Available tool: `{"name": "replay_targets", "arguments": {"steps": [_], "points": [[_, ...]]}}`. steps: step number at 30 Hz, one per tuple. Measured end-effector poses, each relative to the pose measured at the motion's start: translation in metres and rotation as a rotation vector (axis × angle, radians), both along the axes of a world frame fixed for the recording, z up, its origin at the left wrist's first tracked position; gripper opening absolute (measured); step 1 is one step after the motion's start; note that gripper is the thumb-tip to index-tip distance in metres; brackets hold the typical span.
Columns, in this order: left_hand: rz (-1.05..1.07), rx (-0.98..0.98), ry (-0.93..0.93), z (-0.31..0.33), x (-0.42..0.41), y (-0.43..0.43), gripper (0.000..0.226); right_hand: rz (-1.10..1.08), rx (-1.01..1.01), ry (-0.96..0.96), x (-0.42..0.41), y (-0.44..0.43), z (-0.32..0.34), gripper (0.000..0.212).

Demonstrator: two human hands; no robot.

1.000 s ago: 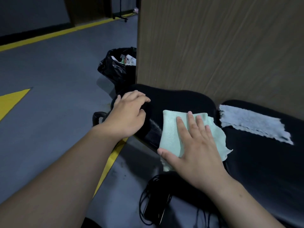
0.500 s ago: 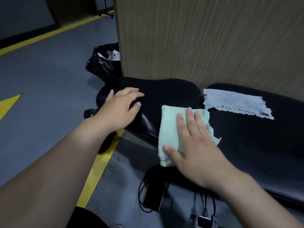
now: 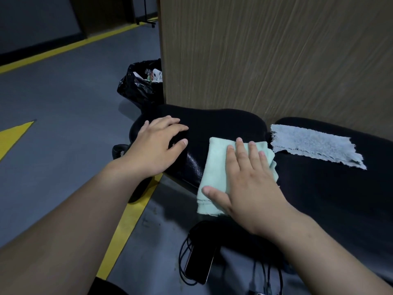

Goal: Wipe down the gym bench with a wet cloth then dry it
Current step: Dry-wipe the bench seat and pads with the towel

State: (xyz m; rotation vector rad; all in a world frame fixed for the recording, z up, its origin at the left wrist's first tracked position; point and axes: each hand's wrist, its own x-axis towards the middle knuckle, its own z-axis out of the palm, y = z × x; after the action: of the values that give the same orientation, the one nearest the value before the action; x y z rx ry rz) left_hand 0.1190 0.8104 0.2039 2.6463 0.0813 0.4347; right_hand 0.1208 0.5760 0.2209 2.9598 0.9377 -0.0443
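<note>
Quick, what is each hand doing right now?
Left hand: open, resting flat on the black bench, holding nothing.
Right hand: open, straight fingers pressing the green cloth onto the bench.

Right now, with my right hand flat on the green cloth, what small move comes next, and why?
Probably slide the right hand and green cloth leftward across the seat pad, toward the left hand. The hand lies flat on the cloth at the pad's right end, and bare pad lies between the hands. The grey cloth lies untouched on the next pad.
</note>
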Motion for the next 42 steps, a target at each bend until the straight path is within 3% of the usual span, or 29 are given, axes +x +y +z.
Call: {"name": "replay_targets", "arguments": {"steps": [8,18,25,34,39,42], "points": [[0.011,-0.006,0.026,0.003,-0.002,0.0,0.043,-0.046,0.106,0.086,0.044,0.028,0.007,0.102],[0.01,-0.008,0.042,0.005,-0.002,-0.002,0.043,-0.062,0.116,0.027,-0.032,-0.024,-0.006,0.096],[0.033,-0.021,0.044,0.007,0.001,-0.005,0.041,-0.104,0.16,0.117,0.021,0.001,0.004,0.096],[0.155,-0.074,0.046,0.018,0.012,-0.011,0.034,-0.067,0.061,0.166,0.116,0.058,0.017,0.096],[0.196,-0.106,0.013,0.019,0.012,0.006,0.035,-0.008,0.086,0.176,0.11,0.064,0.016,0.093],[0.089,-0.178,-0.083,0.018,0.009,0.007,0.032,0.026,0.105,0.178,0.083,0.074,0.012,0.097]]}}
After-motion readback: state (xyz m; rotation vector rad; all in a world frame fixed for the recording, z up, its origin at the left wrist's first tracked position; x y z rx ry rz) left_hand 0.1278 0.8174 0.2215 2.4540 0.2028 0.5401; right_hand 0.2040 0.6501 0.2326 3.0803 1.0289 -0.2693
